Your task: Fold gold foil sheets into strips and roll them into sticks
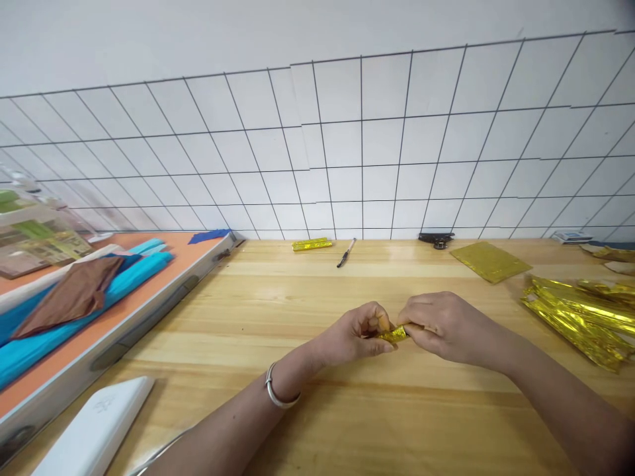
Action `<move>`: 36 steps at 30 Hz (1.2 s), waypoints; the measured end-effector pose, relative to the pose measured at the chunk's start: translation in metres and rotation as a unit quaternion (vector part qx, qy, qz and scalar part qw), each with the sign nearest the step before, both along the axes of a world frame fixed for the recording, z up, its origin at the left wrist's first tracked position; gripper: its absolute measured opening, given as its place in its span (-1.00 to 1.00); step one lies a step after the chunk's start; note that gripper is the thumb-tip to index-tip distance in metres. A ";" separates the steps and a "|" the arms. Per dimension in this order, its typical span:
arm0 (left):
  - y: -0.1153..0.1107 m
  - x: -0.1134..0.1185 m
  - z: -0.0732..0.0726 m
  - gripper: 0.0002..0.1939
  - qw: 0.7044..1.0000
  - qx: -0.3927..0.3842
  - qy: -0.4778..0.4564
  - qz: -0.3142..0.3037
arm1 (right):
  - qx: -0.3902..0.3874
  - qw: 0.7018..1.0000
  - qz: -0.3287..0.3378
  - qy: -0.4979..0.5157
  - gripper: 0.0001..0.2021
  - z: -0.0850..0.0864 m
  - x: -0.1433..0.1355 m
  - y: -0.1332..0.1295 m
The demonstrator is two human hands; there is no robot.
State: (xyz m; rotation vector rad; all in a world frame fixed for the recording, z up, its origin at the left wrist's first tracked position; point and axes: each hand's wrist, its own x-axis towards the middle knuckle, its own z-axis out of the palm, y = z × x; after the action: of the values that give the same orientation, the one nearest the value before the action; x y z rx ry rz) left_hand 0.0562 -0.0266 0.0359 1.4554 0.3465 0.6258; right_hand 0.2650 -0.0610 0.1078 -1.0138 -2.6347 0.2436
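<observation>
Fingers of the left hand and right hand are pinched around opposite ends of a small gold roll, held over the counter. Probably light, slick and easily crushed, it is best gripped gently at both ends; gold foil is piled to the right.

Head view — forward, down over table

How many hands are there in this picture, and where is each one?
2: the left hand at the left end of the small gold roll, the right hand at its right end.
</observation>
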 end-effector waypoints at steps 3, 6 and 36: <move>0.000 0.001 0.000 -0.65 1.000 -0.020 -0.012 -0.007 | 0.008 1.000 0.002 0.001 -0.81 -0.003 0.001 0.002; -0.002 0.002 0.003 -0.62 0.999 -0.028 -0.004 -0.016 | 0.008 1.000 0.004 0.004 -0.80 -0.008 0.002 0.005; 0.006 0.010 -0.010 -0.74 0.957 0.167 0.029 0.235 | -0.025 0.942 -0.179 0.282 -0.71 -0.051 -0.043 0.018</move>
State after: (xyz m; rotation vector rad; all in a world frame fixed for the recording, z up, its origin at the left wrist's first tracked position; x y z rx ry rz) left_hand 0.0665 -0.0203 0.0259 1.7295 0.6691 1.0639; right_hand 0.2219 -0.0432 0.0571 -1.2029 -1.9062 0.4404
